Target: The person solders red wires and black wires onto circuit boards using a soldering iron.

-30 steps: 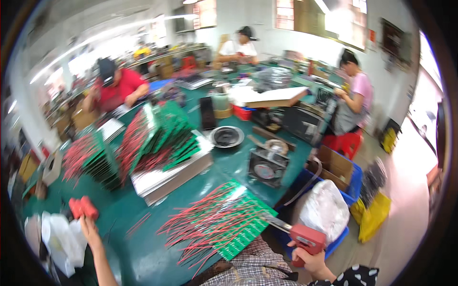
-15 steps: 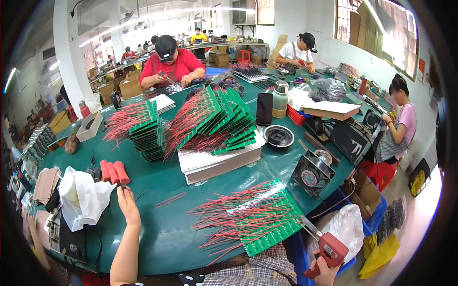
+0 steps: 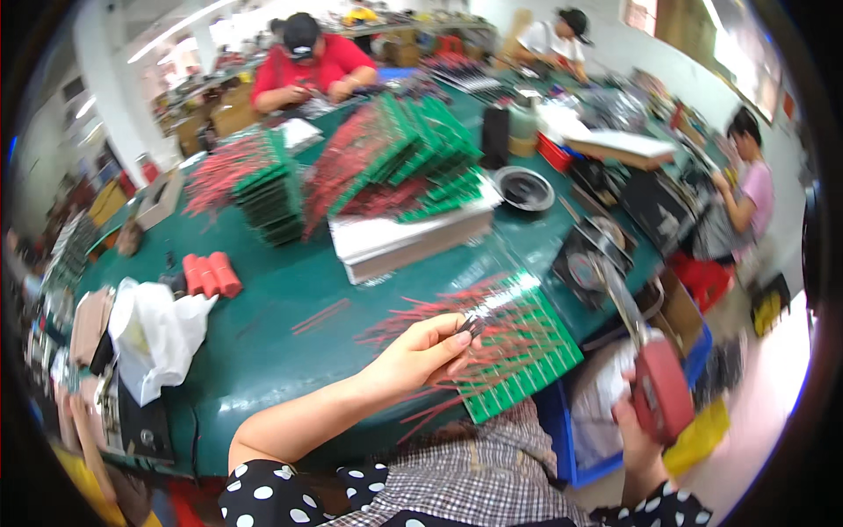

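My left hand (image 3: 420, 356) is over the red-wired edge of a green circuit board panel (image 3: 531, 356) at the front of the table. Between its thumb and fingers are pinched small dark pieces that look like short black wires (image 3: 471, 327); their count is blurred. Many thin red wires (image 3: 408, 318) spread leftward from the panel, some hidden by my hand. On the right, beyond the table's edge, my right hand (image 3: 641, 439) is wrapped round the handle of a red soldering gun (image 3: 663, 386). Its metal front part points up and away, clear of the panel.
Wired green boards (image 3: 395, 158) are heaped on a white stack (image 3: 413, 241), beside another board stack (image 3: 268, 198). Red wire bundles (image 3: 211, 276) and a white plastic bag (image 3: 154, 338) are at left. A small fan (image 3: 590, 263) stands right. Co-workers sit across the table.
My left hand has swung right from the left part of the table to the panel, carrying dark wires. My right hand has raised the soldering gun away from the panel's edge. The view has shifted.
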A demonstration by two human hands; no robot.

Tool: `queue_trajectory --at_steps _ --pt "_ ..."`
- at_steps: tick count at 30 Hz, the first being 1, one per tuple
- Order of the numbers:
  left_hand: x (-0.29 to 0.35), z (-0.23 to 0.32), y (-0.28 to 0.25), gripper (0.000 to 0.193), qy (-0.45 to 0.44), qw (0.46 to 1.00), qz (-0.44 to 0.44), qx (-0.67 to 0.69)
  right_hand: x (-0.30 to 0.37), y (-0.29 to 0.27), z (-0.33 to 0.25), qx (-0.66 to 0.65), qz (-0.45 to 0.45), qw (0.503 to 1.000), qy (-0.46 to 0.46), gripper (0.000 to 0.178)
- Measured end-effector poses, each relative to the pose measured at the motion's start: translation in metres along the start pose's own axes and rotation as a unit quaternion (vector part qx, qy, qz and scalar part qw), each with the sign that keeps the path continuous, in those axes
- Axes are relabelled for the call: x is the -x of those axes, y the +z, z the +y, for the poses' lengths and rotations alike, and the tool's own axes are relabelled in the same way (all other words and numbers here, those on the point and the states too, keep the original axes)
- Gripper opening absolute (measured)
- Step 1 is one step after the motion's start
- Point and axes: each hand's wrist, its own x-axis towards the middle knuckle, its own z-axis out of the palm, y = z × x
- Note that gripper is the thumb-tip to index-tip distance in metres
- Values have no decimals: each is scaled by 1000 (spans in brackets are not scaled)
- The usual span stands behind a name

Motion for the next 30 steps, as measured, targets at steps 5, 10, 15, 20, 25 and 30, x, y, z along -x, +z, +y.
queue_trajectory --at_steps 5,10,15,20,25,30 --pt "-29 -19 25 19 -10 997 -74 32 -41 44 -19 -302 -52 945 115 71" --pt "-33 -32 26 21 -43 995 -85 15 -49 89 -5 -369 -89 920 98 93" --pt "-29 -39 24 25 -56 988 -142 1 -45 101 6 -342 -129 922 126 86" --pt "-32 -46 22 26 -39 990 -127 45 -47 101 4 -316 -132 931 129 37" --pt "-33 -55 21 29 -113 970 -197 86 -44 101 18 -325 -173 913 176 78" --pt "-36 -67 23 31 -121 952 -255 116 -40 103 20 -330 -171 919 136 37"
